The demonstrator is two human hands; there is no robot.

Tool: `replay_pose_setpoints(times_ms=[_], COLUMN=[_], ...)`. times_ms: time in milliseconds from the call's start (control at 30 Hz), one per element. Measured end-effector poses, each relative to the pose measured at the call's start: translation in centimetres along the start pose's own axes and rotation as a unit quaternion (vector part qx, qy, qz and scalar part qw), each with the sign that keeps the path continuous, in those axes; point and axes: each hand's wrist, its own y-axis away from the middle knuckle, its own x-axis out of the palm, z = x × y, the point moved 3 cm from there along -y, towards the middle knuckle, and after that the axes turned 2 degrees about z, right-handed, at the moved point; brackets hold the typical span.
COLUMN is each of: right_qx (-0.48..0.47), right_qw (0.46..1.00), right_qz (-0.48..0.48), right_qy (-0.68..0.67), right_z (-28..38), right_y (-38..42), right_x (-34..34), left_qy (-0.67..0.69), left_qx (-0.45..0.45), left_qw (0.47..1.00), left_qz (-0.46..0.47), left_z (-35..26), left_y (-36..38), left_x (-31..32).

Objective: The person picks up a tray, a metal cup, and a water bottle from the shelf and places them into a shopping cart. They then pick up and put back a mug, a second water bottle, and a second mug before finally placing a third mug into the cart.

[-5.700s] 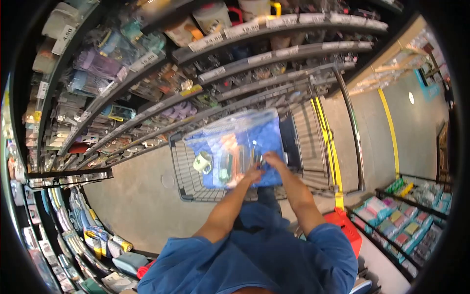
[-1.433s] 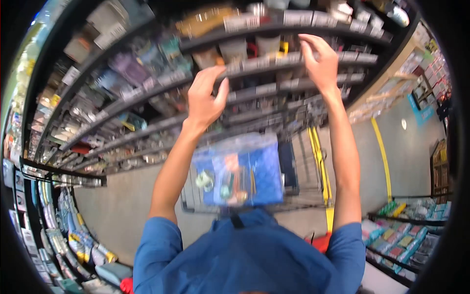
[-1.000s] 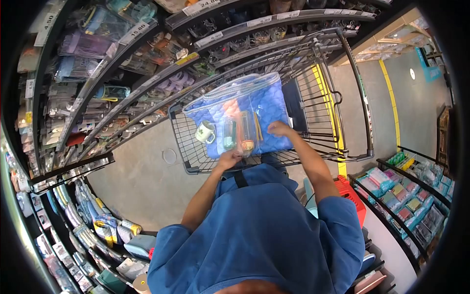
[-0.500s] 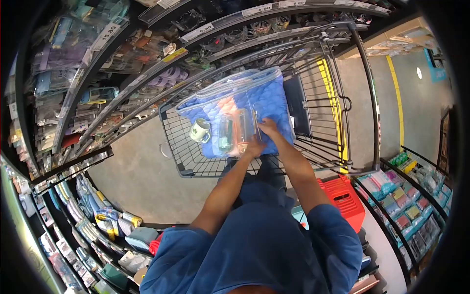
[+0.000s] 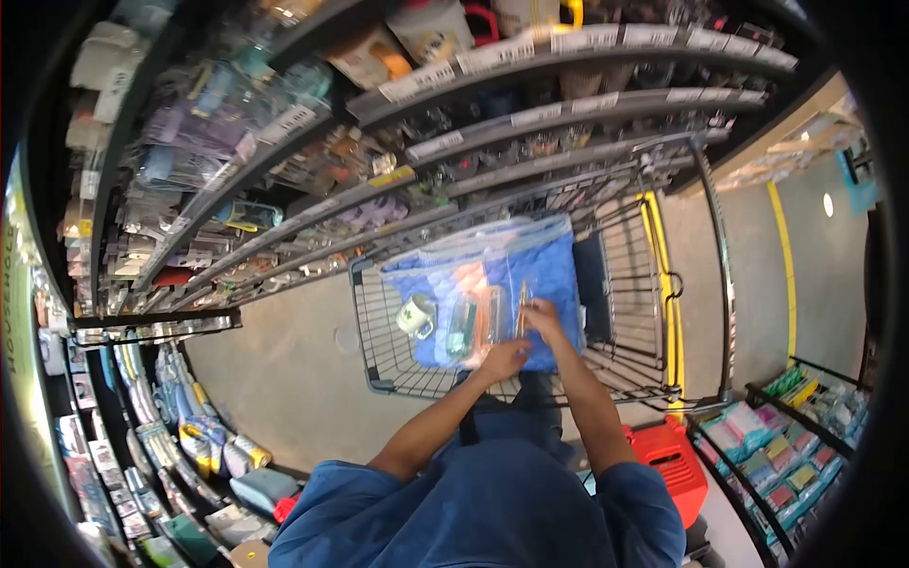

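Observation:
Both my hands reach down into a black wire shopping cart (image 5: 374,355). In it lies a blue quilted item in a clear plastic cover (image 5: 554,275). On the cover lie a white mug with a green print (image 5: 415,314), a green tumbler (image 5: 461,327), an orange tumbler (image 5: 489,315) and a thin yellow item (image 5: 521,295). My left hand (image 5: 503,361) sits at the near edge of the cover, just below the tumblers. My right hand (image 5: 542,317) touches the cover beside the thin yellow item. Neither hand's grip can be made out.
Dark shelves (image 5: 530,114) with price tags and packaged goods run behind and left of the cart. A red basket (image 5: 674,464) stands at my right side. Lower racks of coloured packs (image 5: 786,445) stand right. A yellow line (image 5: 786,256) marks the grey floor.
About 1.4 s ago both hands were raised at the shelves; they came down into the cart and have stayed over the tumblers. The camera has tilted up since half a second ago.

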Motion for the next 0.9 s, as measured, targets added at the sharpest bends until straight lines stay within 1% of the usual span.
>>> replay_pose_setpoints(times_ms=[33, 67, 100, 133, 167, 200, 233, 267, 300, 333, 367, 433, 467, 500, 533, 567, 600, 633, 667, 733, 767, 800, 833, 867, 900], right_qx=[-0.027, -0.044, -0.146, -0.244, -0.258, -0.272, -0.336, -0.395, -0.515, -0.623, -0.693, -0.755, -0.789, -0.769, -0.792, -0.786, -0.769, -0.751, -0.757, -0.701, -0.664, -0.623, -0.578, -0.559, -0.561], right_qw=[0.999, 0.999, 0.987, 0.960, 0.955, 0.950, 0.910, 0.858, 0.784, 0.697, 0.627, 0.512, 0.434, 0.433, 0.400, 0.372, 0.351, 0.330, 0.324, 0.307, 0.315, 0.358, 0.399, 0.434, 0.431], right_qz=[0.022, 0.016, 0.015, 0.015, 0.020, 0.027, 0.017, 0.007, -0.021, -0.045, -0.087, -0.131, -0.166, -0.195, -0.213, -0.236, -0.242, -0.248, -0.250, -0.246, -0.241, -0.231, -0.220, -0.208, -0.208], right_qy=[-0.015, -0.008, 0.064, 0.138, 0.145, 0.151, 0.241, 0.329, 0.345, 0.352, 0.345, 0.387, 0.401, 0.429, 0.410, 0.434, 0.476, 0.515, 0.510, 0.594, 0.633, 0.656, 0.676, 0.675, 0.675], right_z=[3.1, 5.6, 8.4, 11.4, 15.2, 19.6, 24.2, 28.9, 33.7, 37.8, 41.5, 49.2, 52.8, 55.9, 58.6, 60.9, 62.7, 64.1, 65.1, 66.3, 66.8, 67.1, 67.3, 67.6, 67.9], right_y=[2.0, 3.4, 4.8, 6.6, 9.2, 12.3, 15.0, 17.4, 20.4, 23.2, 24.8, 29.1, 31.0, 31.7, 31.6, 31.5, 31.0, 30.2, 29.3, 26.6, 25.6, 25.2, 24.6, 23.6, 23.2], right_x=[-0.2, -0.1, 0.3, 1.0, 2.0, 3.1, 4.2, 5.1, 5.9, 6.7, 7.3, 9.0, 10.1, 11.0, 11.9, 12.9, 13.8, 14.6, 15.1, 16.2, 16.6, 17.0, 17.3, 17.3, 17.4], left_qy=[-0.003, -0.005, 0.015, 0.037, 0.036, -0.001, -0.038, -0.039, -0.040, -0.051, -0.050, -0.123, -0.092, -0.060, -0.077, -0.094, -0.077, -0.001, -0.018, -0.057, -0.079, -0.058, -0.045, -0.073, -0.073], left_qx=[0.035, 0.052, 0.034, 0.014, 0.027, 0.078, 0.126, 0.204, 0.281, 0.310, 0.388, 0.403, 0.404, 0.405, 0.408, 0.409, 0.399, 0.391, 0.376, 0.352, 0.343, 0.291, 0.261, 0.278, 0.166], left_qw=[0.999, 0.998, 0.999, 0.998, 0.998, 0.994, 0.985, 0.962, 0.929, 0.920, 0.885, 0.835, 0.829, 0.822, 0.802, 0.781, 0.774, 0.808, 0.820, 0.840, 0.847, 0.879, 0.901, 0.889, 0.917], left_qz=[-0.027, -0.036, -0.037, -0.038, -0.048, -0.080, -0.113, -0.175, -0.236, -0.233, -0.252, -0.354, -0.376, -0.396, -0.430, -0.462, -0.485, -0.441, -0.430, -0.410, -0.399, -0.372, -0.342, -0.356, -0.354], left_z=[-1.2, -3.5, -6.3, -8.5, -9.9, -11.3, -13.0, -15.9, -19.4, -22.3, -25.9, -31.8, -34.6, -36.9, -38.3, -39.0, -38.4, -37.8, -36.3, -31.1, -27.7, -24.2, -20.3, -16.4, -11.5], left_y=[0.6, 1.1, 2.1, 2.7, 2.3, 1.6, 1.1, 0.4, -0.5, -1.5, -1.9, -1.9, -1.2, -0.2, 1.1, 2.3, 2.9, 3.9, 4.5, 4.6, 4.5, 4.6, 4.9, 5.3, 5.0], left_x=[-1.3, -3.2, -5.3, -6.8, -8.0, -9.6, -11.3, -13.9, -17.2, -20.5, -24.0, -30.1, -32.7, -34.7, -36.0, -37.0, -37.1, -36.7, -36.0, -33.5, -31.8, -29.8, -27.8, -25.7, -22.9])
